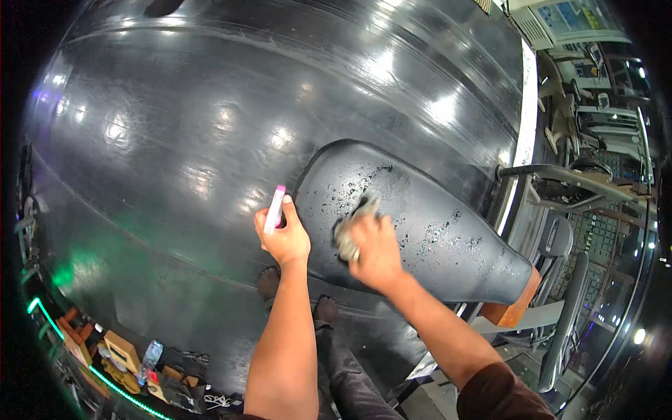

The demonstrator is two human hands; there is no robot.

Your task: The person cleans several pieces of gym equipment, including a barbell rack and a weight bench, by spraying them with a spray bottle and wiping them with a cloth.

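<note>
In the head view there is one landmark, a black padded seat, with its broad rounded end towards the left and its narrow end towards the lower right. Many water drops are scattered over its top in several patches, too many to count.

Two hands are at the seat. The right hand is over the seat's broad part, gripping one crumpled, light-coloured cloth against its top; both are motion-blurred. The left hand is just beside the seat's broad end, its fingers closed around one white, pink-tipped sprayer, largely hidden by the hand.

One orange-brown block sits at the seat's narrow end. Two dark-covered feet are below the broad end, on a glossy black floor. Well apart from the seat, to its lower left, are one clear plastic bottle and one glowing green light strip.
</note>
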